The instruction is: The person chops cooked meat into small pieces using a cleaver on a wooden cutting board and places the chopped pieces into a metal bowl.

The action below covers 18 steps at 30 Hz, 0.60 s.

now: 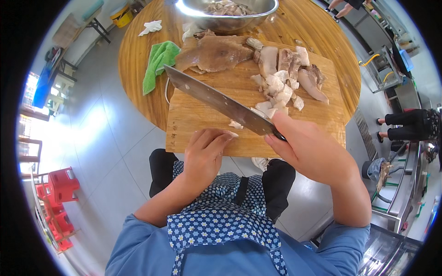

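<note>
My right hand (304, 148) grips the black handle of a broad kitchen knife (221, 101), its blade reaching up and left over the wooden cutting board (207, 117). At the board's near edge, my left hand (207, 151) has its fingers drawn together around a small pale piece of meat (232, 134). Just beyond those fingertips lies another white scrap (236, 124). Cut chunks of fatty meat (279, 88) are heaped on the board's right half, with thicker strips (310, 84) beside them. A large flat slab of cooked meat with skin (217, 53) rests along the far side.
A steel bowl (234, 22) of sliced meat stands behind the board on the round wooden table (134, 69). Left of the board are a green cloth (159, 62) and a crumpled white tissue (151, 27). Red plastic stools (62, 186) stand at left; another person (404, 126) is at right.
</note>
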Motion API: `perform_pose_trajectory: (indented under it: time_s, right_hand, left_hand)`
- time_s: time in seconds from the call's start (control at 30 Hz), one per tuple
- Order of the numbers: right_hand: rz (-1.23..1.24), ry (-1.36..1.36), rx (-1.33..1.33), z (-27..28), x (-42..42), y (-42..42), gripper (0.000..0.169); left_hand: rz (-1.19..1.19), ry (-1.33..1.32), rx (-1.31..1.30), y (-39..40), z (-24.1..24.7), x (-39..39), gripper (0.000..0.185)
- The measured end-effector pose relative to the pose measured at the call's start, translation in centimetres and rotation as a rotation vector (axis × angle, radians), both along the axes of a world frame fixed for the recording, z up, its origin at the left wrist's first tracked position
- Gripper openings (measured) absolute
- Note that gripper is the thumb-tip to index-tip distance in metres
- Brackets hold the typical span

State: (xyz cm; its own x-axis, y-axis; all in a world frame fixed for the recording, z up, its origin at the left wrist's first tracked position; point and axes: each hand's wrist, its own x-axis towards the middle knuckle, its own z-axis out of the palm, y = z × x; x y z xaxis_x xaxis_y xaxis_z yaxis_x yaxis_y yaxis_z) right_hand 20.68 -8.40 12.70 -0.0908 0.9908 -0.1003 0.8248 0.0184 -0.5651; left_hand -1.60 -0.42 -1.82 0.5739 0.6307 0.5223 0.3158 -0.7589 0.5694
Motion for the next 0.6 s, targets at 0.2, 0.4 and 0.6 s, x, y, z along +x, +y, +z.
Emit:
perform_pose_trajectory:
  time_s: [0.2,0.4,0.6]
  right_hand:
    - [0.06,-0.074,-0.018,0.1,-0.2,-2.2,0.024]
    - [0.091,-0.051,-0.002,-0.6,0.0,-3.0,0.023]
    - [0.075,-0.083,-0.166,0.1,0.0,-2.9,0.022]
  left_hand:
    - [0.021,-0.022,0.041,0.1,0.2,0.3,0.031]
    - [0.027,-0.01,0.062,-0.1,0.5,0.5,0.027]
    - [0.039,0.007,0.068,-0.3,0.5,0.4,0.026]
